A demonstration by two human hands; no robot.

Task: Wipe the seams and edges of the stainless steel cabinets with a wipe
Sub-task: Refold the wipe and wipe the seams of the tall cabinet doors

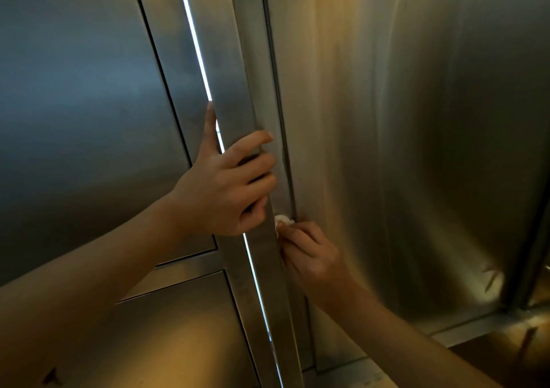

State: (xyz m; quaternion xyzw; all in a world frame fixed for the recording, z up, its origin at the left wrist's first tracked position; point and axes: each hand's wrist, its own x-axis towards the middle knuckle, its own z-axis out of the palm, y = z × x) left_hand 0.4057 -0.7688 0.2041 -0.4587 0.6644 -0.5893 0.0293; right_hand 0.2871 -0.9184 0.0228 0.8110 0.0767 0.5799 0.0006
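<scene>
2 hands [226, 188], 1 wipe [282, 219], 1 door edge [235, 90].

Dim, warm amber light, soft glare on brushed steel, a bright white gap [198, 45], wide-angle bending at edges.

Brushed steel panel [431, 120] fills right side, w/ warm amber reflections and a dent low near its corner. Cooler blue-grey sheen on steel upper left. Thin bright strip of light [196, 42] runs down a narrow vertical gap, centre-left.
</scene>
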